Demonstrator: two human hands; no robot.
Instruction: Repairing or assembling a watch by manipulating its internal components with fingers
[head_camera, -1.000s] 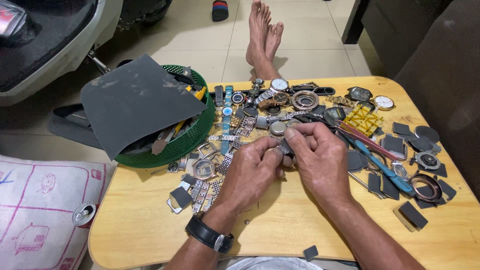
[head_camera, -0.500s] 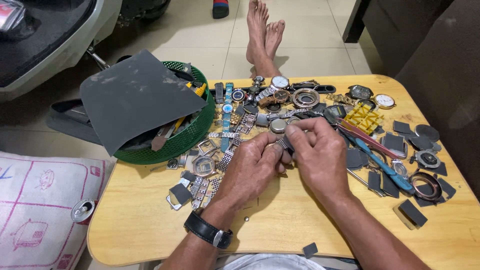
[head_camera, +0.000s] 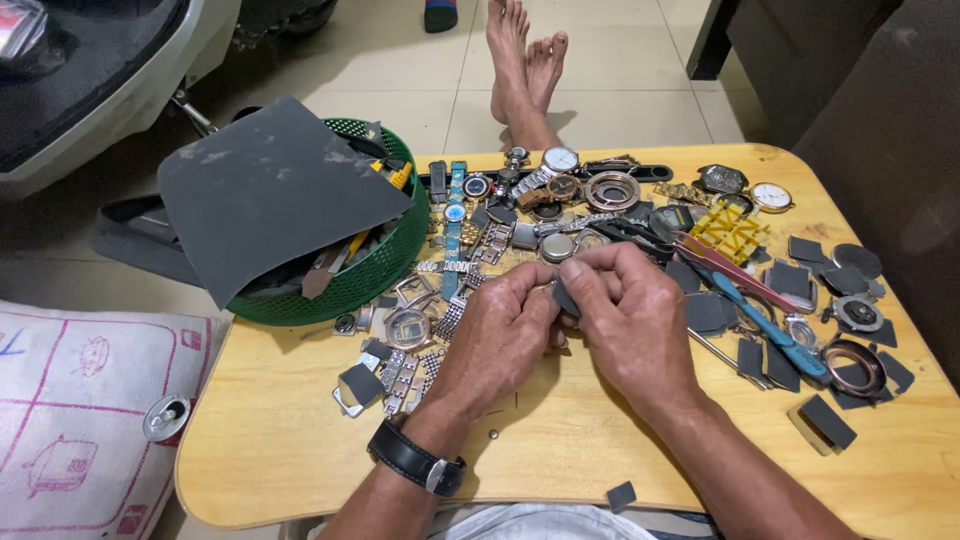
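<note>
I see both hands meeting over the middle of the light wooden table (head_camera: 300, 440), the left hand (head_camera: 505, 335) and right hand (head_camera: 625, 315) pinching 1 small dark grey scrap of abrasive sheet (head_camera: 566, 298) between their fingertips. What it wraps is hidden. I'd judge short, even strokes safest, clear of the heap of metal watch parts (head_camera: 470, 240).

Soft, even indoor light falls from above; my hands cast only faint shadows on the wooden table (head_camera: 300, 440). A mild sheen sits on the pale floor tiles (head_camera: 600, 60) far off. Everything looks sharp, though the wide lens bends the table's edges outward.
</note>
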